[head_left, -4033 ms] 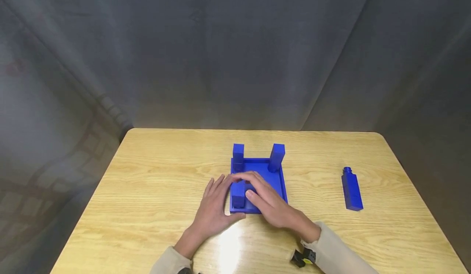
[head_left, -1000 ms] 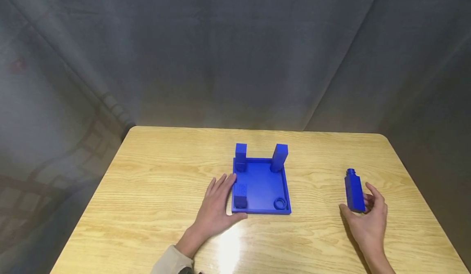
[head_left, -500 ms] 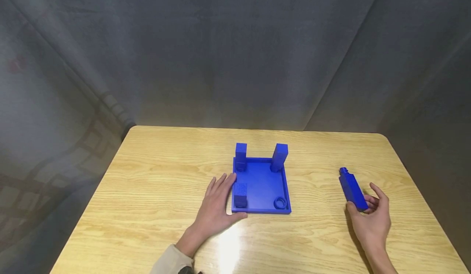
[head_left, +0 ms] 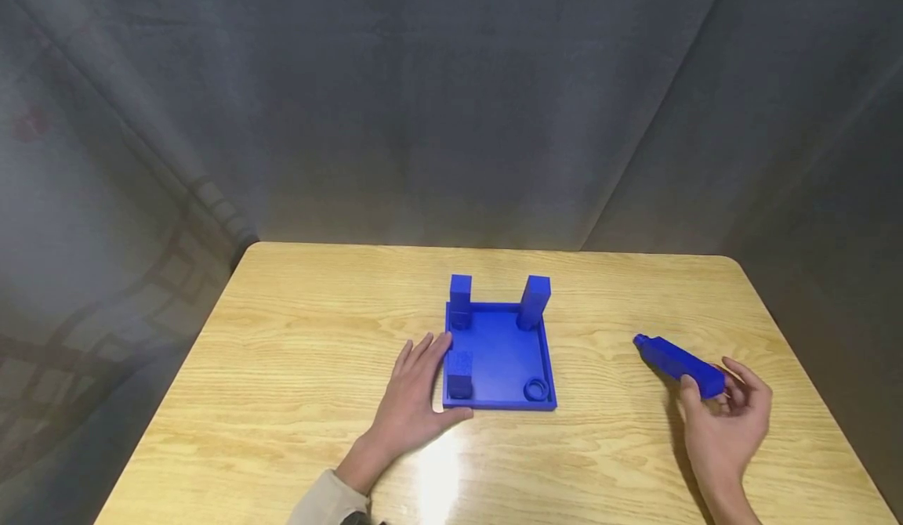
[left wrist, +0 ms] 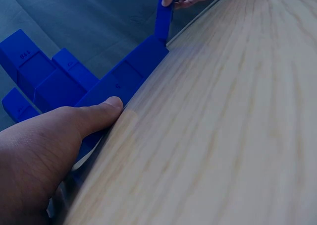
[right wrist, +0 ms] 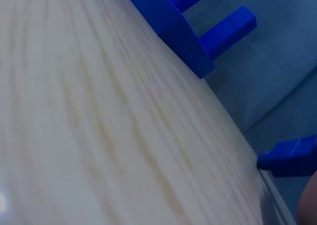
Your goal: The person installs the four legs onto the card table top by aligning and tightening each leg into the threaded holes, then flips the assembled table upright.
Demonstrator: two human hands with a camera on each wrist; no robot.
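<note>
On the right hand [head_left: 727, 427], thumb and fingers [head_left: 690, 388] are bent closed on the thick end of a loose blue post [head_left: 677, 363], pinching it firmly between them. The post lies over sideways in that grip, its narrow neck aimed towards the middle of the bench [head_left: 296, 337]; it is near the bench's right edge, well apart from the tray (whether it touches the wood I cannot tell). The left hand [head_left: 412, 407] has its fingers outstretched and grips nothing: they rest along the left wall of the blue tray [head_left: 494, 405], while the thumb spreads wide against the near wall, by the near left corner. The tray sits about midway between the bench's left and right edges. Inside it stand three upright posts: one at the near left corner [head_left: 460, 374], one at the far left [head_left: 461, 298] and one at the far right [head_left: 535, 299]. A blue ring [head_left: 536, 399] occupies the near right corner. A pale sleeve [head_left: 330, 499] covers the left forearm, and beyond the bench's far edge hangs a dark grey curtain [head_left: 437, 117].
</note>
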